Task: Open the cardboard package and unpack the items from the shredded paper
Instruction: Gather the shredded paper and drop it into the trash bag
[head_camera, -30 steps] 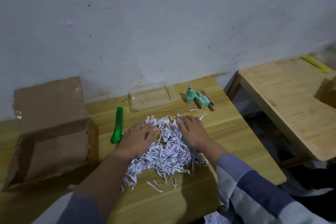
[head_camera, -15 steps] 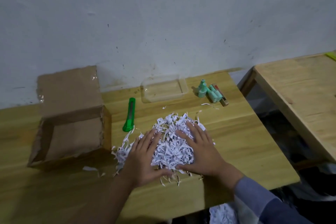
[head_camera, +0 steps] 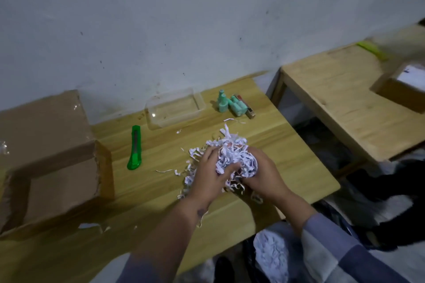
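Observation:
A bunch of white shredded paper (head_camera: 232, 156) is gathered between both hands above the wooden table (head_camera: 287, 158). My left hand (head_camera: 210, 176) cups it from the left and my right hand (head_camera: 262, 174) from the right, fingers curled into the shreds. Loose strips lie around them on the table. The open cardboard box (head_camera: 53, 163) stands at the left, its flap up against the wall, and looks hollow inside. Unpacked items sit at the back: mint-green small bottles (head_camera: 230, 103) and a thin brown stick (head_camera: 247, 109) beside them.
A green utility knife (head_camera: 135, 148) lies between the box and the paper. A clear plastic tray (head_camera: 176, 107) stands by the wall. A second wooden table (head_camera: 345, 99) at the right carries a yellow-green object (head_camera: 372, 49) and another box (head_camera: 407, 86). More shredded paper (head_camera: 273, 255) lies below the table's front edge.
Both hands went from lying flat on the spread pile to scooping the shreds into a bunch between them. The camera view has also shifted.

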A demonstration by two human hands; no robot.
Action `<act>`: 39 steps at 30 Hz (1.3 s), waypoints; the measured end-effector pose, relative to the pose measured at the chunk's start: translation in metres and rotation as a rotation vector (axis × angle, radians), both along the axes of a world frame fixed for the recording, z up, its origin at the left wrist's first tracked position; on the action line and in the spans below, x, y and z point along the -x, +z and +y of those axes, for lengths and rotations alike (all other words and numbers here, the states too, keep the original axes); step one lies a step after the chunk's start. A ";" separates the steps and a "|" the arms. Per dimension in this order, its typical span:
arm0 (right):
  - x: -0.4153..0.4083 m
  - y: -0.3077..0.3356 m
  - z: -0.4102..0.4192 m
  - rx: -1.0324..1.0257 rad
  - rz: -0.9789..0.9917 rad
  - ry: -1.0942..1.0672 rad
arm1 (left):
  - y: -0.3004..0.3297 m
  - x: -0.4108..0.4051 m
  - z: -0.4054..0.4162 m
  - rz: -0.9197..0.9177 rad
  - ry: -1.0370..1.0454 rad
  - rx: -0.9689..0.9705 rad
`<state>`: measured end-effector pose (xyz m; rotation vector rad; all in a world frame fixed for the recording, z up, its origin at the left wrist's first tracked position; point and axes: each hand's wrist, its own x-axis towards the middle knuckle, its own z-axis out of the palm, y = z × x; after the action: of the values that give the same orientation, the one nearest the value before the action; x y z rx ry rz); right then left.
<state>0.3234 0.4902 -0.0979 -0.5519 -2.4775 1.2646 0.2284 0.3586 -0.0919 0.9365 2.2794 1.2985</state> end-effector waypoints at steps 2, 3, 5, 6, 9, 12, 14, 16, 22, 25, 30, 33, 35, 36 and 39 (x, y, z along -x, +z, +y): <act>-0.015 0.015 0.004 0.009 0.002 -0.060 | 0.013 -0.004 0.006 0.008 -0.047 -0.037; -0.024 0.023 0.004 0.025 0.003 -0.087 | 0.019 -0.008 0.009 0.004 -0.074 -0.046; -0.046 0.036 0.002 0.065 0.018 -0.141 | 0.029 -0.020 0.016 -0.012 -0.142 -0.073; -0.059 0.042 0.001 0.082 0.026 -0.176 | 0.033 -0.029 0.019 -0.019 -0.176 -0.083; -0.104 0.053 -0.002 0.078 0.023 -0.296 | 0.038 -0.066 0.031 -0.014 -0.277 -0.131; -0.154 0.058 -0.005 0.094 0.006 -0.411 | 0.035 -0.112 0.044 -0.050 -0.351 -0.174; -0.188 0.057 -0.006 0.092 -0.026 -0.466 | 0.028 -0.144 0.052 -0.092 -0.392 -0.187; -0.221 0.049 -0.005 0.094 -0.072 -0.507 | 0.017 -0.176 0.059 -0.126 -0.431 -0.166; -0.287 -0.010 0.010 0.180 -0.225 -0.482 | -0.043 -0.237 0.072 -0.327 -0.453 0.043; -0.302 -0.075 0.029 0.260 -0.330 -0.437 | -0.092 -0.252 0.083 -0.402 -0.329 0.182; -0.308 -0.169 0.051 0.423 -0.500 -0.352 | -0.166 -0.263 0.092 -0.625 -0.202 0.430; -0.308 -0.195 0.059 0.533 -0.598 -0.281 | -0.198 -0.261 0.085 -0.657 -0.191 0.572; -0.308 -0.203 0.062 0.497 -0.633 -0.268 | -0.207 -0.260 0.079 -0.623 -0.187 0.610; -0.308 -0.203 0.063 0.462 -0.645 -0.252 | -0.209 -0.261 0.076 -0.603 -0.185 0.622; -0.305 -0.195 0.064 0.324 -0.716 -0.209 | -0.202 -0.261 0.073 -0.579 -0.198 0.641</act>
<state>0.6289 0.5544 -0.2925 -1.5348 -2.6295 1.5920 0.4893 0.4312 -0.2934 0.4592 1.8809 0.5740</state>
